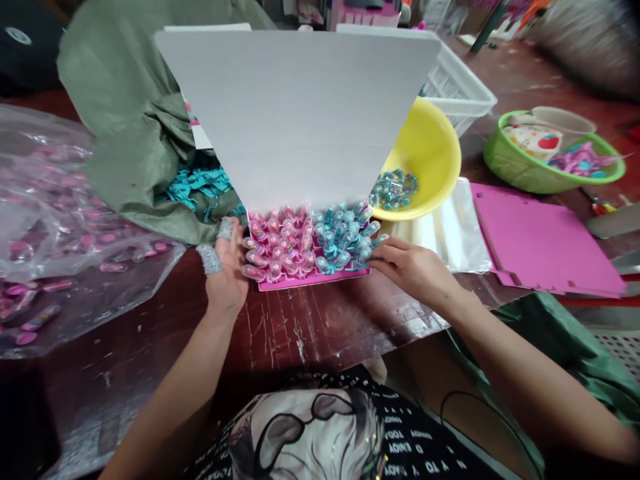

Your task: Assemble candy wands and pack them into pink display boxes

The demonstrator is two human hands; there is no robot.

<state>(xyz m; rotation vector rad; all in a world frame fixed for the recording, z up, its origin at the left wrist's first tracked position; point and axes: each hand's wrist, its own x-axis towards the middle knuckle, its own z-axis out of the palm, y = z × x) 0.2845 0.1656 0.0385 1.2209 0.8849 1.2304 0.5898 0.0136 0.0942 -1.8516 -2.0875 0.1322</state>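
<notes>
capsule contents [290, 243] too small to tell, pink card [313, 280] partly hidden behind white board [295, 113]

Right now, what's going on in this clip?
A person is working at a pink card packed with clear capsules, pink ones on their left and blue ones on their right. The open left hand, with grey wraps on two fingers, sits beside the pink capsules; the right hand rests against the blue capsules. A flat white board rises behind the card, and a round yellow plastic bowl holds more blue capsules.
</notes>
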